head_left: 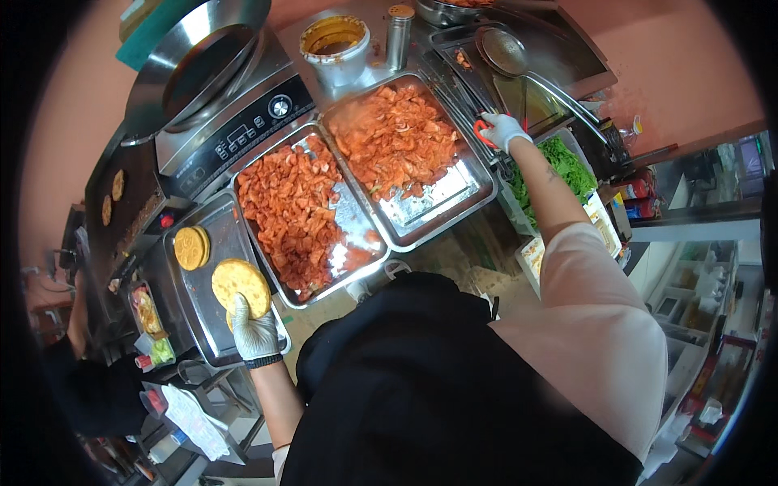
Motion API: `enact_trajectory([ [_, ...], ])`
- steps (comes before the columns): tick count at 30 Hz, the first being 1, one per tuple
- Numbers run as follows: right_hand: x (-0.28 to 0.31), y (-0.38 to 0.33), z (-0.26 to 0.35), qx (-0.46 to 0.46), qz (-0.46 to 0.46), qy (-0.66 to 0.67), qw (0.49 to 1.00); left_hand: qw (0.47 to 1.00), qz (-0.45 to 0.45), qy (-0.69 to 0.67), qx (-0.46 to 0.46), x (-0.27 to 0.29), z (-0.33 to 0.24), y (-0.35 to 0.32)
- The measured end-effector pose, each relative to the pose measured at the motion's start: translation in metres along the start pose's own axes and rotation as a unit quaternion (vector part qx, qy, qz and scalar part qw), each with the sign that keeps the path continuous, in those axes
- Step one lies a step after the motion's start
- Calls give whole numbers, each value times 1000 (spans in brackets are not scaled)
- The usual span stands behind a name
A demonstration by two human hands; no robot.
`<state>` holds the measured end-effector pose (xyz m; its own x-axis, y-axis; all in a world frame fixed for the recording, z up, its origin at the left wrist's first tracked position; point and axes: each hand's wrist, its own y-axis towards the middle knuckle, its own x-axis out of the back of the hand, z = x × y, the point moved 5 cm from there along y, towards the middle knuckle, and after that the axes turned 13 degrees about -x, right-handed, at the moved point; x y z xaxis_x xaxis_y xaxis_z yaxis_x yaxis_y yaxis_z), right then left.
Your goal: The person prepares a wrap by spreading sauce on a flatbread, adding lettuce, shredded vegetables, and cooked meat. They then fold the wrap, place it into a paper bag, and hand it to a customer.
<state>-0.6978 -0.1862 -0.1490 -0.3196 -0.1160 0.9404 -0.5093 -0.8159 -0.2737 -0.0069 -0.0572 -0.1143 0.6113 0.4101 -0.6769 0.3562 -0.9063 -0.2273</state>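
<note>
My left hand (256, 332), in a pale glove, grips a round yellow flatbread (241, 285) by its near edge, thumb on top; another may lie under it. The flatbread is over a metal tray (212, 312), where a few smaller-looking flatbreads (191, 247) are stacked. My right hand (504, 132), also gloved, reaches to the far right and is closed around the red handles of what look like scissors (485, 134). Their blades cannot be made out. Between my hands stand two metal trays of red, sauced meat pieces, the left one (296, 219) and the right one (397, 142).
Green lettuce (561, 168) fills a container beside my right forearm. Behind the trays are a white sauce bucket (334, 49), a metal shaker (398, 39) and a strainer (502, 53). A wok (207, 69) sits on a cooker at the back left. Another person's arm (79, 316) shows far left.
</note>
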Motion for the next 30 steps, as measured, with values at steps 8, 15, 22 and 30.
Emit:
enact_trajectory([
  [8, -26, 20, 19, 11, -82, -52, 995, 999, 34, -23, 29, -88, 26, -8],
  [15, 22, -185, 213, 258, 348, 470, 769, 980, 37, -109, 160, -151, 93, -20],
  [22, 13, -249, 264, 291, 402, 482, 722, 963, 109, -138, 205, -186, 114, -36],
  [30, 2, -223, 253, 258, 238, 578, 736, 953, 207, 219, -17, -174, 113, -24],
])
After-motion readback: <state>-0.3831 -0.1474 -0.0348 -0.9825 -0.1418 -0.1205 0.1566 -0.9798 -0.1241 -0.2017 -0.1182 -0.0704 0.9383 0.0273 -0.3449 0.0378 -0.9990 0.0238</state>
